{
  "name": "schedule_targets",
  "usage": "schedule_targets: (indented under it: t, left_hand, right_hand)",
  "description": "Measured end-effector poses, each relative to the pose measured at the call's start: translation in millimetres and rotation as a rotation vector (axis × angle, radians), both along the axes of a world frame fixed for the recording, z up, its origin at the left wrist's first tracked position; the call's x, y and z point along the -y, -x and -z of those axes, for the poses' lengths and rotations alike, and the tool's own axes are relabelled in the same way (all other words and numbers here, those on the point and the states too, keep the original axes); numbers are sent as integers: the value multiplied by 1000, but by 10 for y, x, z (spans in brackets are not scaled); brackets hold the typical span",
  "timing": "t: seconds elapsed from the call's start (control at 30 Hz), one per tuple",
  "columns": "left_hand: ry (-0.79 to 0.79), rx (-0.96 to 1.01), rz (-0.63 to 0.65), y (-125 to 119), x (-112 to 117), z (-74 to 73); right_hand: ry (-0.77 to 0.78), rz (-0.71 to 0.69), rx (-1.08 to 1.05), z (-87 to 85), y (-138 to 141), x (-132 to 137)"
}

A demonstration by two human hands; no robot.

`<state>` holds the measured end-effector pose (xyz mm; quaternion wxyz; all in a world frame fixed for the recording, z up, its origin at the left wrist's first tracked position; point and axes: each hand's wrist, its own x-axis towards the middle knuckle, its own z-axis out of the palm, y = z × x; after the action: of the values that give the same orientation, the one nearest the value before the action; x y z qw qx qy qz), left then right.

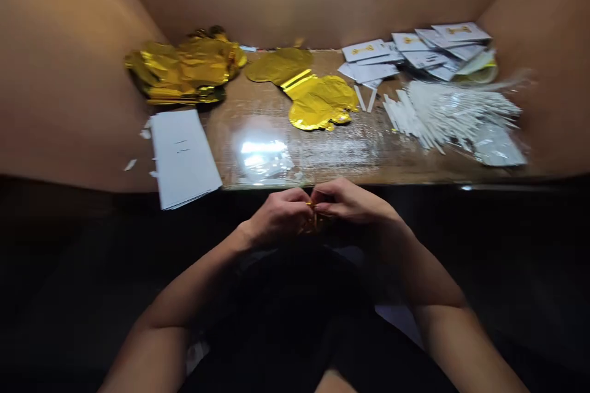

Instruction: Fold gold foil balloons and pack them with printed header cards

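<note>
Left hand (288,214) and right hand (353,201) meet at lower centre of the frame, fingertips nearly together and pinched on a small gold piece (315,219); we get only slivers of it, the fingers cover the rest. It sits right between the two, left fingers on its left, right fingers on its right, so we call neither hand nearer. Long axis: we can't tell, too little shows. Both hands are just below the near edge of the table (251,112) in the frame. Up the frame from them, well apart, we have a gold foil shape (318,101), banded across its middle, long axis slanting upper left to lower right. Upper left: crumpled gold foil pile (179,70), with white sheets (184,163) below it, poking past the table edge. Upper right: white cards (369,51), then white sticks (445,112) heaped lower, with clear plastic (500,146) at their lower right.
</note>
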<state>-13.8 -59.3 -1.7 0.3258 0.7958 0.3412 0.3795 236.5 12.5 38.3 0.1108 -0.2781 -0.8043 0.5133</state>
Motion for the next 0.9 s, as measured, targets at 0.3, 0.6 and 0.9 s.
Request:
schedule_targets:
  t: [0.3, 0.6, 0.9]
  left_hand:
    - [312, -652, -1511, 1989, -511, -28]
    - [333, -729, -1480, 2079, -457, 162]
    - [506, -557, -1323, 2447, -381, -48]
  right_hand:
    - [137, 193, -81, 337, 88, 15]
    - [136, 155, -96, 337, 272, 79]
    - [222, 226, -174, 344, 383, 125]
